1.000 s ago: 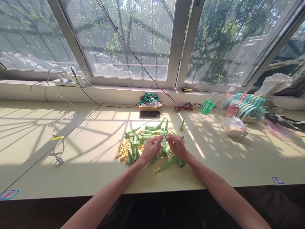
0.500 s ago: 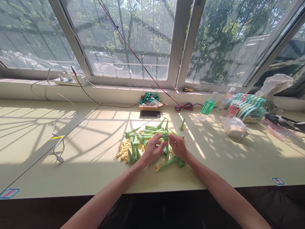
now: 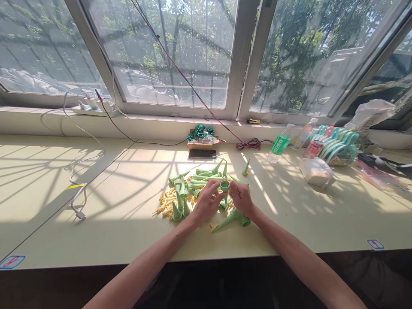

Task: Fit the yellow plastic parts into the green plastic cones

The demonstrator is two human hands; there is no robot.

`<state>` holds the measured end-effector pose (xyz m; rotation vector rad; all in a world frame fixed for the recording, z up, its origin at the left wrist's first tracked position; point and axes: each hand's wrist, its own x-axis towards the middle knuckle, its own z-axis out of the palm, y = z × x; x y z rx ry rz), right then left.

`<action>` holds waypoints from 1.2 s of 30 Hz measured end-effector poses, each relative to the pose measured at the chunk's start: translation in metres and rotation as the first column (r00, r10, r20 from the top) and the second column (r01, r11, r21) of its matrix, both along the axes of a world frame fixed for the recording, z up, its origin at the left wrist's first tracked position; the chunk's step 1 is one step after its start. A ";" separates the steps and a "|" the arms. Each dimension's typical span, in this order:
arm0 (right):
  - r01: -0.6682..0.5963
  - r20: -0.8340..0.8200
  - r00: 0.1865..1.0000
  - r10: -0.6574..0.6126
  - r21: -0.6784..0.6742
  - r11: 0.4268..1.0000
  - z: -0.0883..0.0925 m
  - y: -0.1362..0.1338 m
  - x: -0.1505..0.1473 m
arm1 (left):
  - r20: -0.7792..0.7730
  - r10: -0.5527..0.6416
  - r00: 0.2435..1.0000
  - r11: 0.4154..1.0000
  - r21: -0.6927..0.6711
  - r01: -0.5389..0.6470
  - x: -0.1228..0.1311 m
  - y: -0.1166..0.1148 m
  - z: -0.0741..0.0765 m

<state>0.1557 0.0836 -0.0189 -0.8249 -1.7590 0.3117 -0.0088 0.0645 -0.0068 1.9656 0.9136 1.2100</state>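
A heap of green plastic cones (image 3: pixel 196 182) lies on the pale table (image 3: pixel 96 201), mixed with small yellow pieces (image 3: pixel 165 201). Over the heap my left hand (image 3: pixel 207 201) and my right hand (image 3: pixel 241 198) meet, both with fingers closed on one green cone (image 3: pixel 225 189). Its round open end faces up between my fingertips and its tip points down. A finished-looking cone with a yellow piece at its tip (image 3: pixel 230 219) lies just in front of my hands.
A black phone (image 3: pixel 202 153) and a small box of green parts (image 3: pixel 202 138) sit behind the heap. Bottles (image 3: pixel 280 143), a can, a white bag (image 3: pixel 315 171) and teal items (image 3: pixel 337 143) stand at the right. Cables and a power strip (image 3: pixel 93 109) run along the left sill.
Both hands have turned the green cone from lying across my fingers to standing upright, so that its open round end now shows on top. The hands stayed over the heap.
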 end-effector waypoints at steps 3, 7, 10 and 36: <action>0.017 -0.043 0.999 -0.017 0.008 1.000 -0.002 0.000 -0.002 | -0.021 0.000 1.000 1.000 0.010 0.000 0.002 -0.002 0.000; 0.049 -0.115 0.992 -0.049 -0.011 0.999 -0.002 0.001 -0.004 | 0.046 0.047 0.998 0.998 -0.043 -0.045 0.005 -0.003 -0.001; 0.075 -0.164 0.984 -0.075 -0.007 0.997 -0.001 0.001 -0.003 | 0.118 0.059 0.991 0.989 -0.139 -0.042 0.004 0.000 0.000; -0.119 0.057 0.991 0.119 -0.004 0.993 0.013 -0.002 0.004 | 0.356 -0.191 0.915 0.771 -0.523 0.365 -0.002 0.000 0.012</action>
